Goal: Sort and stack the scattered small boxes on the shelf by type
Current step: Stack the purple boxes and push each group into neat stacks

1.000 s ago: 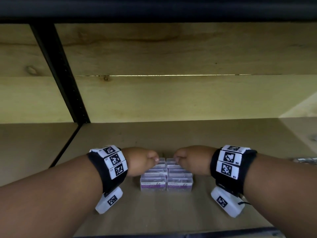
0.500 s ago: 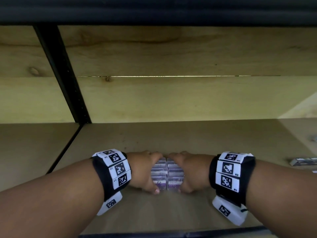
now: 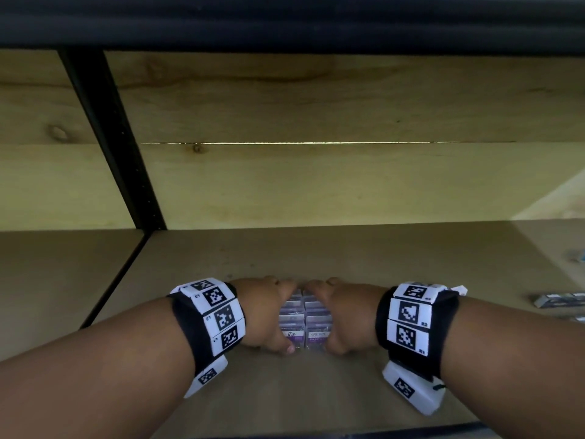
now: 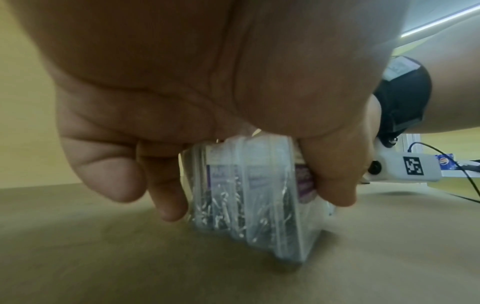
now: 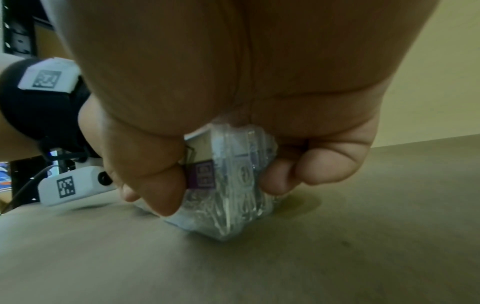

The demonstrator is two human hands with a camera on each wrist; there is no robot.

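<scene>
fingers (image 3: 286, 288) of the left hand (image 3: 264, 315) and right hand (image 3: 343, 318) are curling around two rows of clear boxes (image 3: 304, 324) on the shelf (image 3: 348, 258). left wrist: fingers (image 4: 168, 185) and thumb are gripping the boxes (image 4: 246, 195). right wrist: fingers (image 5: 311, 164) are clasping the boxes (image 5: 228, 185) likewise.

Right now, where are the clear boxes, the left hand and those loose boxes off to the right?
clear boxes (image 3: 316, 331), head view, front purple label.
left hand (image 3: 264, 315), head view, back of hand.
loose boxes (image 3: 558, 300), head view, top face.
</scene>
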